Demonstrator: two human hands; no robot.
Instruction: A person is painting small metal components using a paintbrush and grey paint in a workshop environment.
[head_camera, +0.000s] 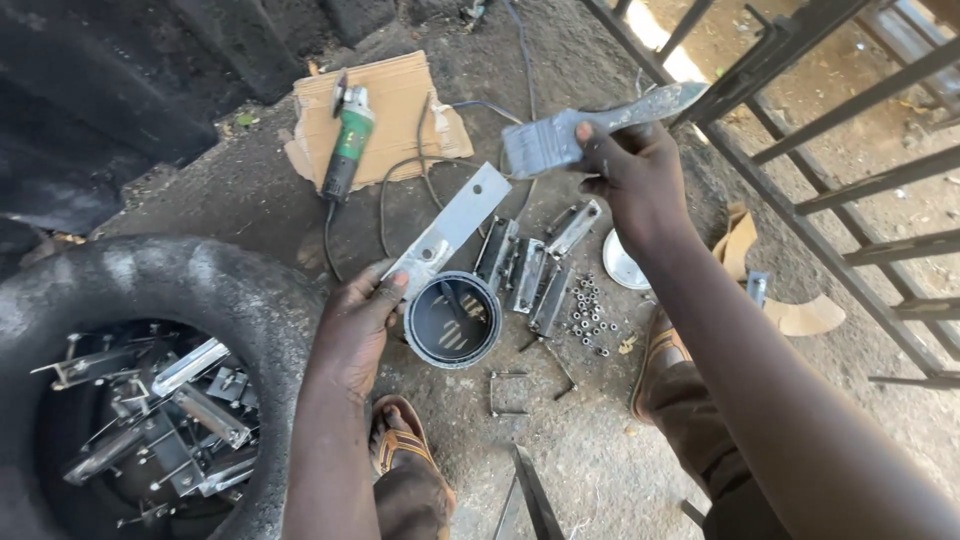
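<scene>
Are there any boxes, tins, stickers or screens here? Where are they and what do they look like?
Flattened cardboard: tan, torn piece on the ground at the top, under a green and grey grinder.
Paint tin: round, open, dark inside, on the ground beside the left hand.
Tin lid: round, whitish, just right of the metal parts below the right hand.
No stickers, signs or screens that I can make out.
</scene>
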